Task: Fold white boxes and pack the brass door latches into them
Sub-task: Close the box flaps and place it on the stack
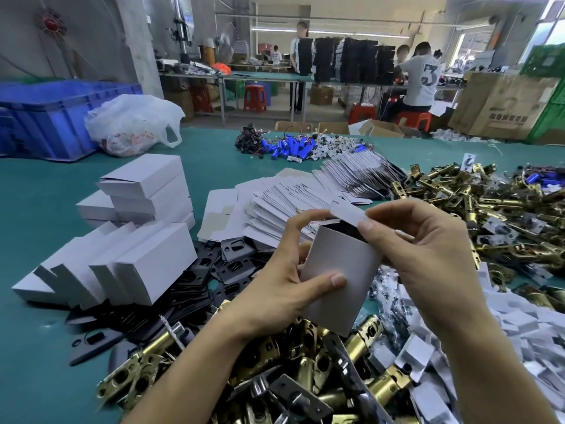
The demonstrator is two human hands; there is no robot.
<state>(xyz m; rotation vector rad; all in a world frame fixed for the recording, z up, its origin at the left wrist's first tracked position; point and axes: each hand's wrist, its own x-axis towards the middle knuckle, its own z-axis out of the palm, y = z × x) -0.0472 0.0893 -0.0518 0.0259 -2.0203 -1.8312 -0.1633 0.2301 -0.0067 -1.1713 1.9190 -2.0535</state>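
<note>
Near: heap of brass cylindrical door latches (275,377) on teal bench (39,209) | Above: left hand (275,286) fingers wrap white cardboard box (339,276), steadying it; long axis near upright, open mouth up and away | right hand (428,249) pinches its top flap (348,214), likely to tuck shut | Far: fanned flat white box blanks (290,203)

We see a plain white box (336,276) with a dark inside, and a teal table cover (39,215). We see brass-gold latches (495,206), matte black plates (235,267), a bright blue crate (46,117), blue cylinders (286,147), red stools (254,97), and a white shirt (420,84) printed with a grey 3.
</note>
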